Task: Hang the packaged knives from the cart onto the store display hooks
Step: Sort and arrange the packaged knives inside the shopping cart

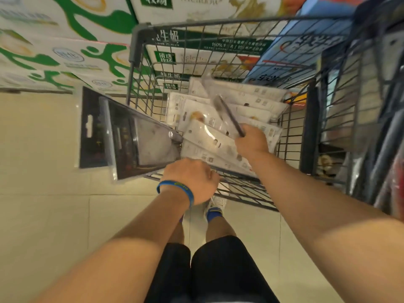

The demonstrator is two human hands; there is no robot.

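A dark wire shopping cart point(140, 51) stands in front of me and holds several packaged knives point(258, 99) lying with their white backs up. My left hand point(192, 180), with a blue wristband, grips two dark knife packages point(122, 136) by their lower end; they stick out left over the cart's edge, hang holes at the far left. My right hand point(251, 145) reaches into the cart and grips one clear blister-packed knife point(225, 110), lifted above the pile and seen nearly edge-on. No display hooks show in this view.
Stacked milk cartons point(65, 51) with green print stand beyond the cart on the left and behind it. A blue carton point(295, 51) leans at the back right. Dark racks point(371, 127) crowd the right side. Beige tiled floor point(43, 215) lies below, with my legs and shoes.
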